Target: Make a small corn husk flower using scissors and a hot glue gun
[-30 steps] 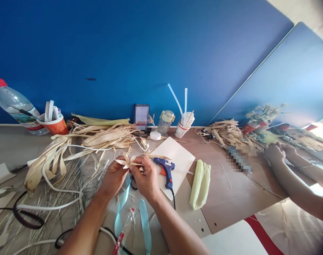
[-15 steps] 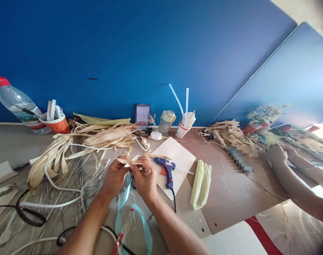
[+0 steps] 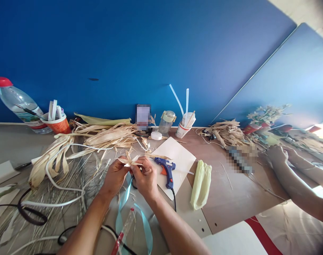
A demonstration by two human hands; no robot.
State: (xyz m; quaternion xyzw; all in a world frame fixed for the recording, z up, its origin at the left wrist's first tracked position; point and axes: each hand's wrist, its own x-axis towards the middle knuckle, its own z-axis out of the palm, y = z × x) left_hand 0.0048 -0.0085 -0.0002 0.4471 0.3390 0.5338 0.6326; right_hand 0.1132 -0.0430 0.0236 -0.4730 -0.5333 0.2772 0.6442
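Between my two hands is a small pale flower of dried corn husk (image 3: 130, 161), its pointed petals spread upward. My left hand (image 3: 115, 177) pinches it from the left, and my right hand (image 3: 144, 176) grips its lower right side with curled fingers. The flower's base is hidden by the fingers. Just right of my right hand, a blue glue gun (image 3: 166, 171) with an orange trigger lies on a sheet of white paper (image 3: 181, 152). Light-blue ribbon (image 3: 145, 226) hangs below my hands, near a clear tube with a red end (image 3: 124, 230).
Dried corn husks (image 3: 108, 134) and thin wires (image 3: 63, 198) cover the left side, with a white cable (image 3: 52, 203) across them. Along the back stand a bottle (image 3: 20, 106), a paper cup (image 3: 57, 124) and a jar (image 3: 166, 122). A co-worker's hands (image 3: 278, 156) are at far right.
Almost nothing differs. Both hands keep hold of the husk flower in the same place, and the view has shifted very slightly.
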